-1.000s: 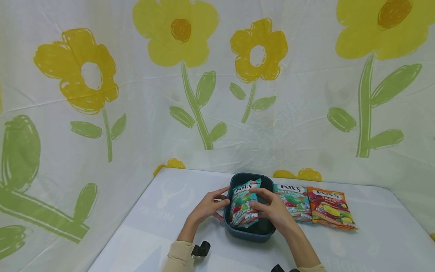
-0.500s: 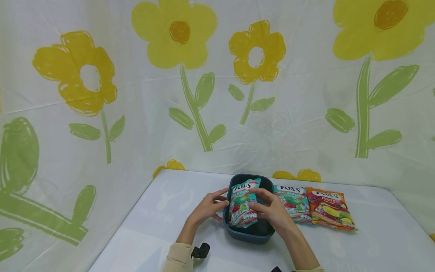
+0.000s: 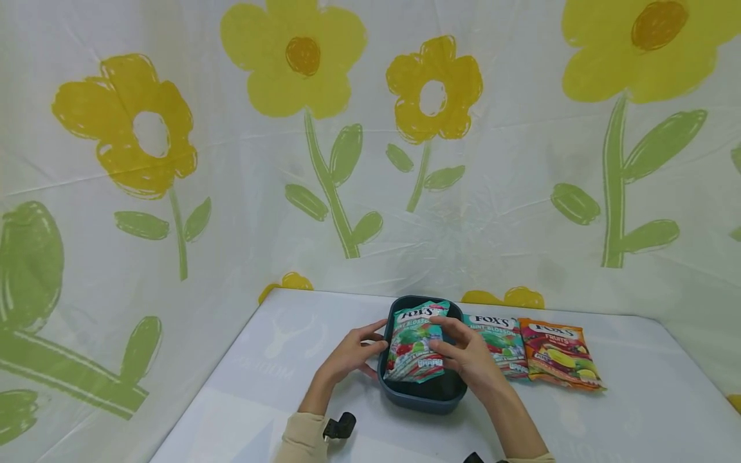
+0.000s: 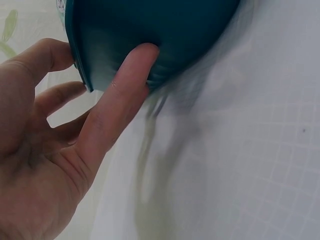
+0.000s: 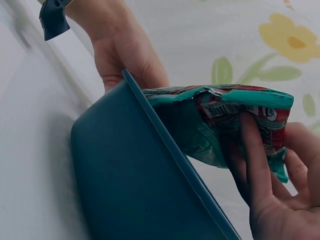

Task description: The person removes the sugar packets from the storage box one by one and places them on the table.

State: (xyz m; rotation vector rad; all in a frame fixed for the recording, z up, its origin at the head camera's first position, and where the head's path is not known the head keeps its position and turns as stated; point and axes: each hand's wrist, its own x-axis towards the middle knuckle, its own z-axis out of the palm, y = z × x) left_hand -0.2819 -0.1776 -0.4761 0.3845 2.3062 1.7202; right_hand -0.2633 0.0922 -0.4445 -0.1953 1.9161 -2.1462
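Observation:
A dark teal plastic container (image 3: 421, 403) stands on the table, with a teal Fox's candy bag (image 3: 412, 344) tilted up at its opening. My right hand (image 3: 477, 363) pinches the bag by its right side; in the right wrist view the fingers (image 5: 257, 165) lie against the crinkled bag above the rim. At the container's left side, my left hand (image 3: 347, 354) grips the wall near the rim. One finger (image 4: 122, 92) presses on the outer wall in the left wrist view, while other fingertips reach the rim. The lower part of the container's inside is hidden by the bag.
Right of the container lie a second teal Fox's bag (image 3: 503, 344), partly behind my right hand, and an orange-red Fox's Fruits bag (image 3: 558, 355) beside it. A white flower-print curtain (image 3: 509, 244) rises behind the white table (image 3: 255, 386).
The candy bag has risen slightly and turned to face the head camera more, shifting a little right with my right hand. My left hand stays at the container.

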